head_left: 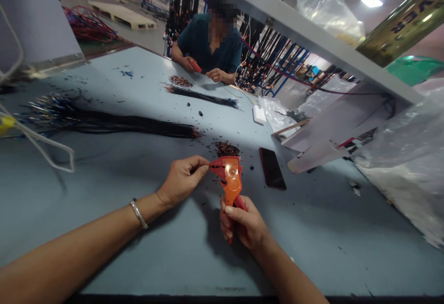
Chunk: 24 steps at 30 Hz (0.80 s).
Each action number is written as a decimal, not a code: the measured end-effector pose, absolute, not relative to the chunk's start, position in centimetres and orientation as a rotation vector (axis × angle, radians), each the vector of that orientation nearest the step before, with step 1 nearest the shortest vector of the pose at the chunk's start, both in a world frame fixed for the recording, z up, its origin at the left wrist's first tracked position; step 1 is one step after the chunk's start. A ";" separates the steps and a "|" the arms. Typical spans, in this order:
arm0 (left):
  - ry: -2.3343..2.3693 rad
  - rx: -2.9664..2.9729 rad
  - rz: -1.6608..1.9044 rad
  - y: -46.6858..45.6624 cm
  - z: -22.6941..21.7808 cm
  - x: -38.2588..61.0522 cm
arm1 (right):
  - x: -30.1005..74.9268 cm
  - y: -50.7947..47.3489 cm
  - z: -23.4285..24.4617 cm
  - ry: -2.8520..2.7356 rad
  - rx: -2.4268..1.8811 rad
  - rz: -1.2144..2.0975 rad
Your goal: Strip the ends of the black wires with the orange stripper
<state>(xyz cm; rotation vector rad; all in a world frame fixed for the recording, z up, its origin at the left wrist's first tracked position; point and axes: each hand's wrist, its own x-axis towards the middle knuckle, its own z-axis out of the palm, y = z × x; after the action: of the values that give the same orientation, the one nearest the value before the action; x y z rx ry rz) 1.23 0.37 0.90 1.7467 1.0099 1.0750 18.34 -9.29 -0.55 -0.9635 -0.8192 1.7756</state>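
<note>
My right hand is wrapped around the handles of an orange and red wire stripper, its jaws pointing left. At the mouth of those jaws, my left hand pinches a thin dark wire; most of the wire is hidden by the fingers. Just beyond the tool lies a small heap of dark and copper-coloured scraps. A long bundle of black wires rests to the upper left, with copper-coloured ends near my hands and blue and silvery ends at the far left.
Right of the stripper lies a phone on the blue-grey table. Across the table a person holds a red tool behind a smaller wire bundle. A white wire frame stands left; plastic bags lie right, under a shelf beam.
</note>
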 end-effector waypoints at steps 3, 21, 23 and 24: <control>1.009 1.752 1.084 0.3 0.9 1.3 | 18.3 -9.3 -0.7 -0.831 -0.971 1.753; 1.148 1.674 1.056 1.0 0.9 1.1 | 19.5 -9.0 0.1 -0.746 -0.954 1.711; 1.169 1.616 1.054 1.1 1.0 1.1 | 20.0 -8.9 0.5 -0.707 -0.958 1.639; 1.156 1.614 1.044 1.1 1.0 1.1 | 20.2 -8.9 0.6 -0.700 -0.969 1.618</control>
<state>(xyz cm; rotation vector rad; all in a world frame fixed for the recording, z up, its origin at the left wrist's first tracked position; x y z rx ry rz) 1.10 1.06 1.00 1.6143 1.1558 1.0438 20.19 -8.90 0.62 -0.9690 -0.7004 1.6183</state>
